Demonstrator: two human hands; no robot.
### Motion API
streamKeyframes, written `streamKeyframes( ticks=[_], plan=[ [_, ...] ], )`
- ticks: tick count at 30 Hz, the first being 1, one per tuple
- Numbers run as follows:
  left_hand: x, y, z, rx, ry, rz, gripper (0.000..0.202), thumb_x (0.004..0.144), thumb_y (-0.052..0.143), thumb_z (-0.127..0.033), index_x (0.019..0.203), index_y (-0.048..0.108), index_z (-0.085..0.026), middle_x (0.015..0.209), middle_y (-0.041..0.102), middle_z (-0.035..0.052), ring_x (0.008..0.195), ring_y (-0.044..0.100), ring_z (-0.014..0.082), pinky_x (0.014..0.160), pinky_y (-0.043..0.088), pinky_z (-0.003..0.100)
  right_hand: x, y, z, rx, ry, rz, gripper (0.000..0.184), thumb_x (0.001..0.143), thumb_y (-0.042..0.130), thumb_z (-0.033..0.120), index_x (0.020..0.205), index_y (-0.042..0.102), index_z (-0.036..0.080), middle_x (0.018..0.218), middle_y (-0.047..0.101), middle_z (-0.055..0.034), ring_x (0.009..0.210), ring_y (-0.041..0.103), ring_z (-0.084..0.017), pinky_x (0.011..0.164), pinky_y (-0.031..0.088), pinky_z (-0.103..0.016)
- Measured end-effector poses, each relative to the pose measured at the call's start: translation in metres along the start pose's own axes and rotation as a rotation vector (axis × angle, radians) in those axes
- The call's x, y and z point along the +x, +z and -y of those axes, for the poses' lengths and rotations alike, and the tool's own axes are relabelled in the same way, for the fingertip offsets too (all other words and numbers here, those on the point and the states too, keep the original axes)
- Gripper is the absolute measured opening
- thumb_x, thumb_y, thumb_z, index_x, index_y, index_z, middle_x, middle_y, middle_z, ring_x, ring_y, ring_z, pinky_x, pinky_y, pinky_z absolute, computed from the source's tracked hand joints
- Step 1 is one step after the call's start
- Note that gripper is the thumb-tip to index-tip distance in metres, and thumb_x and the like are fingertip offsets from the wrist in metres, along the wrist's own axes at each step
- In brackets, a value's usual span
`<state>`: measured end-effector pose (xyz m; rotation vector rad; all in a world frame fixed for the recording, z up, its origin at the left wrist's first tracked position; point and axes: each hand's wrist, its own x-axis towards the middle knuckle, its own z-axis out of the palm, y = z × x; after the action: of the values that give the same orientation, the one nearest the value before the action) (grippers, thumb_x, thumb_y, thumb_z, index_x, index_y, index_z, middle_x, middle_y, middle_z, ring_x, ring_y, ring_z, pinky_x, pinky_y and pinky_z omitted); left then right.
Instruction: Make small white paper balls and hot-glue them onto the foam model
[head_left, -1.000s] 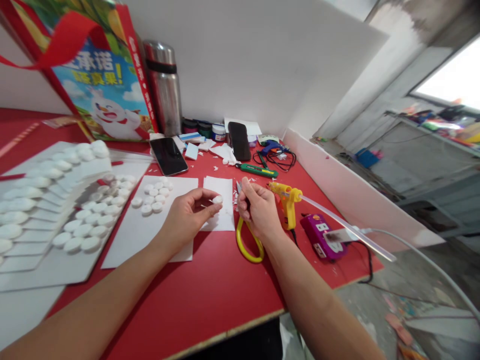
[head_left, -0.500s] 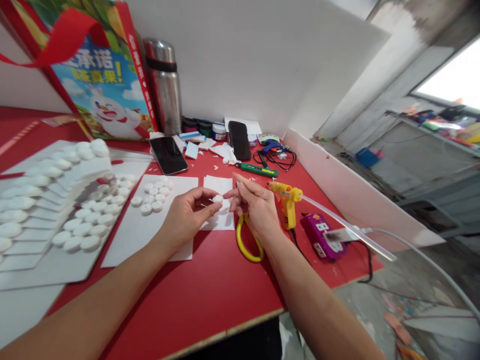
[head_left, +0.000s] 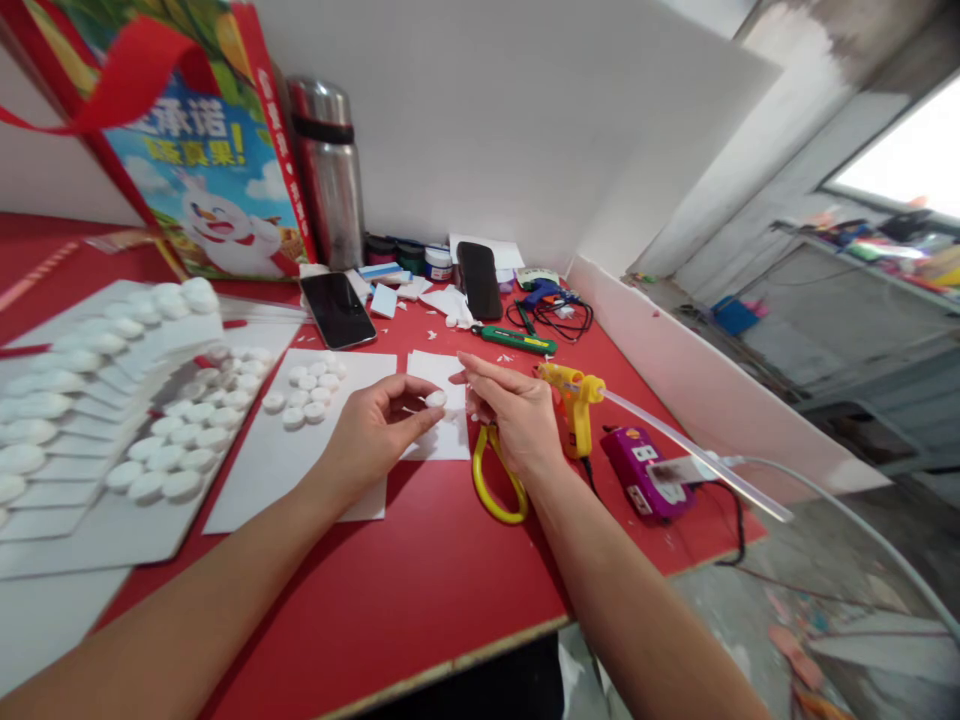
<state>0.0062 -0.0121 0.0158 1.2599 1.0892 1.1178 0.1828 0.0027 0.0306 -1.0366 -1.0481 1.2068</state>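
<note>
Between the thumb and fingers of my left hand (head_left: 382, 420) is a small round white disc (head_left: 435, 398), held above a stack of white paper pieces (head_left: 446, 440). Just to the right, my right hand (head_left: 517, 405) is closed, its fingers bent together and pointing at the disc. Whatever those fingers may hold is hidden. Under the right wrist lies a tool with yellow looped handles (head_left: 480, 482), its working end covered by the hand. Several similar white discs (head_left: 304, 395) rest on a white sheet (head_left: 255, 480) left of my left hand.
More white discs (head_left: 172, 458) and a fanned row of white cards (head_left: 56, 495) lie on a board at left. A yellow glue gun (head_left: 576, 410) and a purple power box (head_left: 645, 475) sit at right. Phones (head_left: 337, 310), a green-handled tool (head_left: 517, 340) and a steel flask (head_left: 330, 180) stand behind.
My right hand's fingers have shifted slightly and drawn a little away from the disc. My left hand keeps the disc in nearly the same spot.
</note>
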Motion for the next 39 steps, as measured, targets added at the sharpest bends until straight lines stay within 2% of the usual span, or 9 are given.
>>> streamKeyframes(
  ticks=[2, 5, 10, 15, 19, 21, 28, 34, 39],
  plan=[
    [0.000, 0.000, 0.000, 0.004, -0.004, -0.002, 0.036, 0.075, 0.084, -0.040, 0.100, 0.071, -0.018, 0.081, 0.070, 0.0017, 0.074, 0.063, 0.0155, 0.069, 0.050, 0.028, 0.000, 0.000, 0.001, -0.015, 0.016, -0.004, 0.022, 0.076, 0.080, 0.028, 0.096, 0.086, 0.024, 0.081, 0.080, -0.0039, 0.052, 0.049, -0.008, 0.049, 0.035, -0.024],
    [0.000, 0.000, 0.001, 0.002, -0.014, -0.001, 0.036, 0.076, 0.084, -0.040, 0.101, 0.071, -0.018, 0.082, 0.070, 0.0021, 0.075, 0.063, 0.0159, 0.069, 0.049, 0.028, 0.000, 0.001, 0.001, -0.051, 0.026, -0.005, 0.016, 0.076, 0.083, 0.034, 0.084, 0.086, 0.021, 0.075, 0.078, -0.0039, 0.050, 0.048, -0.008, 0.049, 0.036, -0.025],
    [0.000, 0.000, 0.002, -0.011, -0.016, -0.005, 0.035, 0.075, 0.085, -0.040, 0.100, 0.072, -0.018, 0.081, 0.069, 0.0013, 0.075, 0.062, 0.0149, 0.069, 0.049, 0.027, 0.002, 0.001, 0.002, 0.021, 0.054, -0.006, 0.025, 0.078, 0.083, 0.042, 0.075, 0.081, 0.017, 0.065, 0.072, -0.0025, 0.051, 0.047, -0.007, 0.049, 0.033, -0.022],
    [-0.001, 0.001, 0.001, -0.020, -0.011, -0.009, 0.035, 0.074, 0.085, -0.039, 0.098, 0.072, -0.017, 0.083, 0.070, 0.0027, 0.076, 0.063, 0.0156, 0.070, 0.050, 0.027, 0.005, 0.001, 0.005, 0.227, 0.177, 0.003, 0.039, 0.072, 0.087, 0.046, 0.063, 0.063, 0.017, 0.060, 0.062, 0.0013, 0.049, 0.043, -0.007, 0.045, 0.030, -0.020],
    [0.000, 0.002, 0.001, -0.029, -0.019, -0.011, 0.036, 0.074, 0.086, -0.039, 0.099, 0.072, -0.017, 0.083, 0.070, 0.0028, 0.076, 0.063, 0.0153, 0.069, 0.050, 0.026, 0.006, -0.001, 0.006, 0.326, 0.214, 0.055, 0.047, 0.075, 0.084, 0.039, 0.057, 0.046, 0.019, 0.052, 0.042, 0.0079, 0.046, 0.028, -0.005, 0.043, 0.022, -0.020],
    [0.000, 0.002, 0.001, -0.033, -0.025, -0.010, 0.038, 0.073, 0.086, -0.040, 0.099, 0.072, -0.017, 0.084, 0.071, 0.0028, 0.076, 0.063, 0.0152, 0.069, 0.050, 0.026, 0.006, -0.001, 0.008, 0.342, 0.226, 0.079, 0.047, 0.075, 0.082, 0.033, 0.056, 0.042, 0.019, 0.052, 0.037, 0.0087, 0.046, 0.024, -0.005, 0.044, 0.021, -0.019],
    [-0.001, 0.001, 0.002, -0.040, -0.030, -0.003, 0.037, 0.075, 0.085, -0.041, 0.100, 0.072, -0.018, 0.081, 0.070, 0.0021, 0.073, 0.062, 0.0148, 0.068, 0.050, 0.027, 0.000, 0.004, 0.012, 0.365, 0.193, 0.128, 0.036, 0.076, 0.078, 0.022, 0.058, 0.047, 0.018, 0.057, 0.043, 0.0062, 0.052, 0.029, -0.006, 0.049, 0.027, -0.019],
    [-0.001, 0.001, 0.002, -0.051, -0.030, -0.005, 0.036, 0.073, 0.087, -0.039, 0.099, 0.072, -0.018, 0.081, 0.070, 0.0017, 0.073, 0.062, 0.0145, 0.068, 0.049, 0.027, -0.001, 0.003, 0.010, 0.341, 0.160, 0.155, 0.023, 0.074, 0.081, 0.022, 0.066, 0.059, 0.017, 0.066, 0.053, 0.0039, 0.055, 0.035, -0.006, 0.053, 0.033, -0.020],
    [0.000, 0.001, 0.002, -0.062, -0.016, -0.009, 0.033, 0.075, 0.086, -0.037, 0.100, 0.073, -0.019, 0.084, 0.071, 0.0018, 0.075, 0.063, 0.0142, 0.070, 0.050, 0.026, 0.001, 0.002, 0.005, 0.267, 0.114, 0.120, 0.024, 0.068, 0.089, 0.025, 0.074, 0.067, 0.017, 0.070, 0.061, 0.0031, 0.059, 0.049, -0.007, 0.058, 0.039, -0.022]
  ],
)
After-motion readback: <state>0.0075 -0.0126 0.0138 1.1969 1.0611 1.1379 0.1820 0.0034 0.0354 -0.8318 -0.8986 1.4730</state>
